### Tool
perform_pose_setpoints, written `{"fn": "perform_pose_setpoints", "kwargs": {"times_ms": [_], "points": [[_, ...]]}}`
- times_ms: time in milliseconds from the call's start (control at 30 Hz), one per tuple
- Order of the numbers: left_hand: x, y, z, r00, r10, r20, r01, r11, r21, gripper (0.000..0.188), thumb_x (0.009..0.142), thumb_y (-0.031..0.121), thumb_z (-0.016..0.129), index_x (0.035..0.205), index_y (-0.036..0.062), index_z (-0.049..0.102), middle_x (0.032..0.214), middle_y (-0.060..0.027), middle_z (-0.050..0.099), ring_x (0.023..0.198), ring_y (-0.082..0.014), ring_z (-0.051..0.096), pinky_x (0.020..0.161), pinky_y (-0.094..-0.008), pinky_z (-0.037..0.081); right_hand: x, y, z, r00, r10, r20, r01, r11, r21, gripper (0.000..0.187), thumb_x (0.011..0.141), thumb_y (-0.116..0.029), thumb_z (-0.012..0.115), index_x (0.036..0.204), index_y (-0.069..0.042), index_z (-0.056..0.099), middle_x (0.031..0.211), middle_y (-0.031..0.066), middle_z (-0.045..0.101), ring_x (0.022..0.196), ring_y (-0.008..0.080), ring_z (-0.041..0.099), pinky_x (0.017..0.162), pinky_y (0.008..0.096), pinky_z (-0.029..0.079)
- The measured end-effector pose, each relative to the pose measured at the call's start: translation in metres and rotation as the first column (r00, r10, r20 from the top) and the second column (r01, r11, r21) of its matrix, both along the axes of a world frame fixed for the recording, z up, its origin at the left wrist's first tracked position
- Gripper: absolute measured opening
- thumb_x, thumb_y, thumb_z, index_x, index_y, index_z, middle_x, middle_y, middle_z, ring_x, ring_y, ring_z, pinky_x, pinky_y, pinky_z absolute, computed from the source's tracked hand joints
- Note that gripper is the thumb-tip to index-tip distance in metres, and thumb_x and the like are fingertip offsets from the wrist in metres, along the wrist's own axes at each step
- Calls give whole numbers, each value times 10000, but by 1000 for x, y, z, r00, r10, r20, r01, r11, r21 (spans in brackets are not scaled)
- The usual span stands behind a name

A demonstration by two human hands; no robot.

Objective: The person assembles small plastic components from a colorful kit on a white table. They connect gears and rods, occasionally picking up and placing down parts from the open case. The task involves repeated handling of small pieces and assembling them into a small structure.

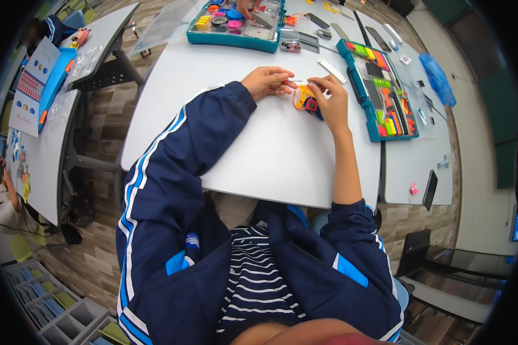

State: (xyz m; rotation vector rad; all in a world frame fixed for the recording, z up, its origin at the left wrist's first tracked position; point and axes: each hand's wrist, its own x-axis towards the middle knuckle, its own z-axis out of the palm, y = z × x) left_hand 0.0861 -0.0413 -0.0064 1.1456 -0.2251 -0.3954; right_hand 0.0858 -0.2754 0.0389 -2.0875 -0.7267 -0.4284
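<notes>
- The left hand (266, 83) comes from the left side; its fingers are bent and nearly closed, and they point to the right, toward the other hand. It holds a thin light rod (295, 81) at the fingertips.
- The left forearm is inside a navy sleeve (216, 123) with white and blue stripes. The elbow is bent, and the forearm goes forward and to the right.
- The right hand (331, 98) is bent at the wrist and turns inward, to the left. Its fingers are narrow together, close to the far end of the rod; I cannot tell what exactly they pinch.
- The right forearm (346, 167) is bare and stands almost straight ahead from the navy cuff (351, 211).
- The yellow, red and dark blue toy assembly (301, 99) is between the two hands, just beside the right palm and partly covered by it. I cannot tell if it rests on the white worktop (270, 152) or is lifted.
- A white strip (332, 71) lies just beyond the right hand.
- To the right of this hand is an open teal case (360, 89) with colourful pieces.
- Ahead of both hands is another teal case (233, 41), and another person's hand (246, 8) is over it.
</notes>
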Motion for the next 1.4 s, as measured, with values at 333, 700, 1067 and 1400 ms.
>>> {"fn": "perform_pose_setpoints", "kwargs": {"times_ms": [333,700,1067,1400], "points": [[4,-3,-5,993,89,-82,-99,988,-118,306,1018,166,573,1287,21,552,1195,-152,668,938,-127,667,872,-282,549,137,36,0,996,31,-86,-42,991,-130,225,814,-174,778,1014,-71,787,865,107,717,747,174,658,701,313,513],[7,-5,-1,993,43,-106,-55,992,-116,326,1018,163,572,1306,15,534,1220,-153,645,959,-124,657,899,-290,545,193,73,-2,992,65,-110,-107,895,-434,277,795,-180,774,1047,-66,779,924,153,753,856,225,712,776,348,545],[14,-4,-4,977,165,-135,-192,955,-225,304,1005,124,553,1278,-7,550,1143,-145,649,942,-164,658,860,-309,558,103,17,14,933,68,-355,-185,933,-309,242,828,-227,787,982,-40,773,852,64,734,767,135,646,710,295,521],[15,0,-4,966,211,-152,-245,935,-256,338,991,121,573,1304,-2,547,1117,-99,622,938,-128,607,869,-286,524,69,36,16,897,-19,-441,-198,876,-439,246,674,-146,857,838,-2,743,762,84,703,683,156,672,630,264,534]]}}
